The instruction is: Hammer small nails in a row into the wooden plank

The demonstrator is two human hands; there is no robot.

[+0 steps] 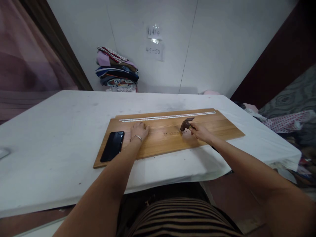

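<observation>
A wide wooden board [158,144] lies flat on the white-covered table. My right hand [200,132] is closed around the handle of a claw hammer [186,124], its dark head just above the board's middle. Under and left of the head runs a row of small dark spots [170,133]; whether they are nails or holes is too small to tell. My left hand [139,130], with a bracelet at the wrist, rests on the board's left part with fingers curled in; anything inside them is hidden. Beside it lies a black phone [112,146].
Two long white strips [168,117] run along the board's far edge. Folded clothes [117,69] are stacked by the wall behind the white table [61,131]. Handwritten paper signs [154,42] hang there. A few dark specks dot the cloth near the board's front edge.
</observation>
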